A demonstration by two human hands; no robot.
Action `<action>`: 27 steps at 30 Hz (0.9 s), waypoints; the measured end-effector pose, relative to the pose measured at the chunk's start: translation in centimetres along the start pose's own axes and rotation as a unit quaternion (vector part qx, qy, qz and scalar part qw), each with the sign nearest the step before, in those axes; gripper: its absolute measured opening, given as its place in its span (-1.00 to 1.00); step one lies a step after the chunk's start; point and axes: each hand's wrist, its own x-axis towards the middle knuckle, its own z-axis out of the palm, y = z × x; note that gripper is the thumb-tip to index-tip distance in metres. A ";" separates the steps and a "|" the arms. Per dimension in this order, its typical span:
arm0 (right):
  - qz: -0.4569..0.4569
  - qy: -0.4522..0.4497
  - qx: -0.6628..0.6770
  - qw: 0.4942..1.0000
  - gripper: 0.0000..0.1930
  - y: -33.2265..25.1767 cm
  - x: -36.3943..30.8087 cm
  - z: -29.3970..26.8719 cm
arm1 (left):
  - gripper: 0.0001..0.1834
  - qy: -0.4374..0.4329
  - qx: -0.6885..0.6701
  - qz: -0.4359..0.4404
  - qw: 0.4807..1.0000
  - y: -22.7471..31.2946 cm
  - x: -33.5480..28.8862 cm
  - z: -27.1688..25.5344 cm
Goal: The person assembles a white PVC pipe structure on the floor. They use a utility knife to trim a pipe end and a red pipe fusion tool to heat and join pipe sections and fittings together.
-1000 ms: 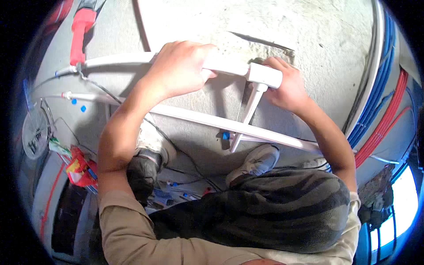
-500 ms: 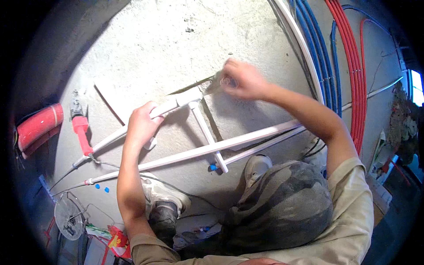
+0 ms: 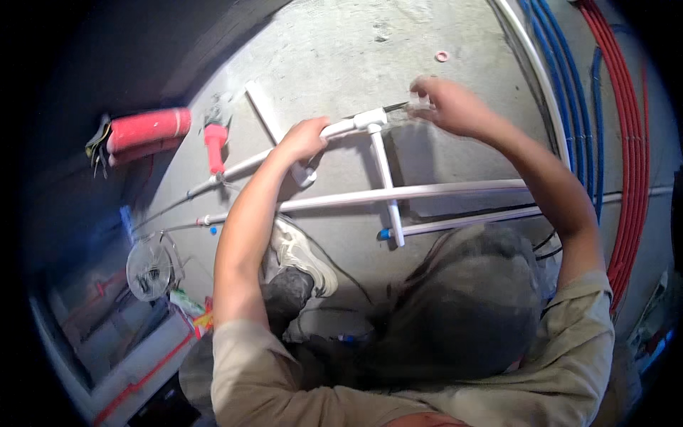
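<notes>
My left hand (image 3: 307,139) is closed around a white plastic pipe (image 3: 338,129). At that pipe's right end sits a white tee fitting (image 3: 370,118), from which a short white branch pipe (image 3: 383,158) runs down toward me. Just right of the tee's open end is my right hand (image 3: 455,107), slightly blurred, its fingers apart and apparently holding nothing. A small pink ring (image 3: 442,55) shows against the concrete beyond that hand. The branch's lower end crosses a long white pipe (image 3: 420,191) lying across the floor.
A red-handled tool (image 3: 215,148) stands at the left, near red rolls (image 3: 151,134). Blue pipes (image 3: 569,107) and red pipes (image 3: 626,114) run along the right. A loose white pipe (image 3: 262,107) lies behind my left hand. A round fan (image 3: 149,269) is at lower left.
The view has shifted, so the scene sits further right. My right hand has loosened from the clear round piece it held; a pink ring now shows beyond it. My left hand keeps its grip.
</notes>
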 end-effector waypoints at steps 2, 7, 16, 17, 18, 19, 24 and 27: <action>-0.004 -0.145 0.000 0.989 -0.52 -2.3 -4.3 0.5 | -0.66 -0.002 0.056 0.044 0.997 0.3 0.3 -0.3; -0.069 -0.183 -0.059 0.979 -0.67 -4.7 -12.8 1.4 | -0.58 -0.088 0.103 0.081 0.987 0.8 0.8 -1.6; 0.136 -0.070 0.049 0.987 -0.75 -9.0 -12.5 0.4 | -0.54 -0.045 0.244 0.138 0.959 -3.4 -4.2 -11.9; 0.130 -0.076 0.050 0.987 -0.75 -10.2 -11.6 0.2 | -0.58 -0.048 0.235 0.118 0.964 -4.3 -4.4 -13.1; 0.140 -0.092 0.035 0.985 -0.75 -11.5 -10.7 -0.2 | -0.61 -0.016 0.214 0.114 0.970 -5.2 -4.6 -13.8; 0.147 -0.107 0.023 0.983 -0.75 -12.8 -9.7 -0.8 | -0.63 0.030 0.174 0.133 0.975 -6.2 -4.6 -14.5; 0.232 -0.244 -0.055 0.940 -0.78 -20.3 -5.0 -2.7 | -0.76 0.148 0.116 0.113 0.976 -9.6 -4.3 -10.4; 0.274 -0.311 -0.071 0.907 -0.68 -22.4 -2.2 -2.6 | -0.78 0.175 0.047 0.110 0.977 -9.9 -6.0 -5.6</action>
